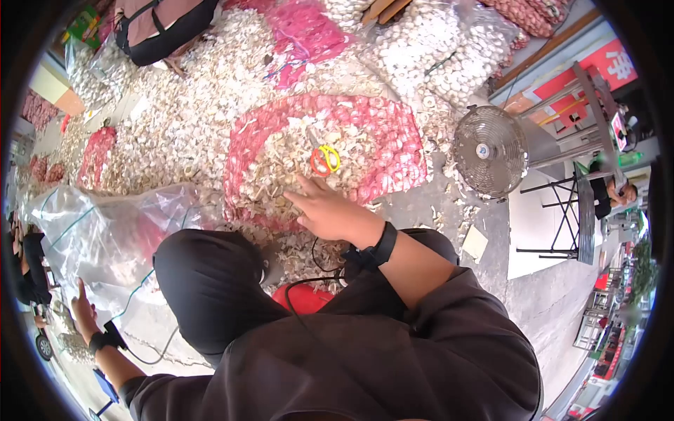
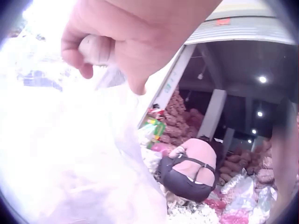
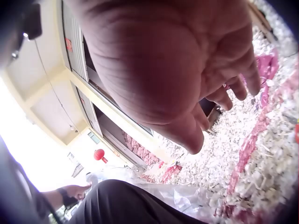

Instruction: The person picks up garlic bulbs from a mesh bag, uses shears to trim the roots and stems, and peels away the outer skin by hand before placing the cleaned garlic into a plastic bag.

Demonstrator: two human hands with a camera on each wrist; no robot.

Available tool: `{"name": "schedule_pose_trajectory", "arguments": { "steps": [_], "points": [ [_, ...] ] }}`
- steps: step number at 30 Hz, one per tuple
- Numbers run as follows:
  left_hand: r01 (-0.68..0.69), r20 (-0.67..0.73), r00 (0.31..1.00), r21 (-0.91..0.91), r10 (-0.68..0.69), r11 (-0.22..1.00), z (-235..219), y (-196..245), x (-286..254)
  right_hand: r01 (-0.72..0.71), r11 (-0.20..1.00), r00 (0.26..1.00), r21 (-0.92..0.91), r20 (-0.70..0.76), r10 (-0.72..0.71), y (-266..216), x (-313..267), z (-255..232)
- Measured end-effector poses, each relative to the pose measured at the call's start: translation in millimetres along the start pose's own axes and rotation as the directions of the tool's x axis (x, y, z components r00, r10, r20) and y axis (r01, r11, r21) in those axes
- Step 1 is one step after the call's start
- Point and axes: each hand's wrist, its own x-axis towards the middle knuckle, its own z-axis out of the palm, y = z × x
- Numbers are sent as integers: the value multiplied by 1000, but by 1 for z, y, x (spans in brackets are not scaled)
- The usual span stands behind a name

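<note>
In the head view my right hand (image 1: 330, 210) hovers over the near side of a red mesh sack (image 1: 393, 151) heaped with garlic pieces and skins. Its fingers are spread and hold nothing, as the right wrist view also shows. Scissors (image 1: 325, 160) with red and yellow handles lie on the heap just beyond the fingertips. Out at the left, beside a large clear plastic bag (image 1: 98, 224), is my left hand (image 1: 84, 316). The left wrist view shows its curled fingers around a whitish garlic bulb (image 2: 96, 49), partly hidden by them.
A round floor fan (image 1: 491, 151) stands right of the mesh sack. Garlic skins (image 1: 175, 147) cover the ground to the left and back. Farther back lie a clear bag of garlic bulbs (image 1: 442, 49) and a pink mesh bag (image 1: 309, 35). Another person (image 2: 191, 170) crouches by stacked sacks.
</note>
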Motion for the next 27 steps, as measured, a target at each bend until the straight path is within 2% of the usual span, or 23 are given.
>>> {"name": "schedule_pose_trajectory", "arguments": {
  "steps": [1,2,3,4,5,7,8,10,11,12,13,14,15,17,20,21,23,24,25,26,27],
  "points": [
    [-118,51,990,-162,128,980,18,-14,0,28,999,999,-34,-28,-29,1,-2,5],
    [-199,46,975,-247,217,948,24,-10,-12,35,999,999,-9,-12,-35,2,0,4],
    [-350,13,933,-201,359,915,29,-4,-14,45,999,999,17,6,-45,4,2,3],
    [-495,55,859,-163,508,854,37,13,-30,60,997,998,44,27,-62,4,4,2],
    [-628,97,763,-129,640,768,45,34,-58,91,995,996,33,-19,-90,4,6,2],
    [-689,288,674,-86,680,720,35,107,-165,155,988,983,8,-98,-153,1,9,2],
    [-725,277,549,-311,789,614,31,131,-214,205,977,975,50,-102,-199,-5,11,-6],
    [-787,128,370,-483,920,383,22,168,-300,196,924,981,328,-63,-185,-25,17,-14],
    [-812,68,254,-527,965,251,19,179,-349,183,867,982,464,-46,-183,-37,19,-17],
    [-833,146,29,-543,989,105,22,191,-385,214,739,973,639,-70,-221,-53,18,-24],
    [-850,335,-128,-521,933,71,21,202,-419,234,574,962,784,-100,-255,-70,15,-32],
    [-870,400,-213,-493,892,13,34,201,-442,241,382,949,892,-134,-284,-82,13,-36],
    [-884,467,-289,-465,836,-46,53,199,-458,301,394,934,868,-184,-308,-90,12,-36],
    [-896,486,-400,-384,777,-221,79,188,-479,358,534,934,766,-288,-212,-109,2,-44],
    [-844,476,-424,-517,770,-145,89,177,-488,324,779,945,536,-217,-243,-98,18,-32],
    [-878,501,-360,-467,787,-104,84,177,-488,358,744,931,564,-281,-234,-96,16,-28],
    [-935,543,-209,-354,813,-3,68,179,-482,428,663,894,615,-393,-213,-97,11,-30],
    [-969,549,-131,-246,826,9,62,178,-476,443,638,885,630,-421,-198,-98,9,-28],
    [-989,585,7,-114,811,90,59,176,-468,471,673,853,571,-490,-181,-99,10,-27],
    [-984,579,166,47,798,170,53,178,-462,339,603,928,722,-361,-90,-102,6,-29],
    [-970,562,241,167,791,178,50,177,-446,311,497,944,810,-324,-63,-103,5,-31]
  ]
}}
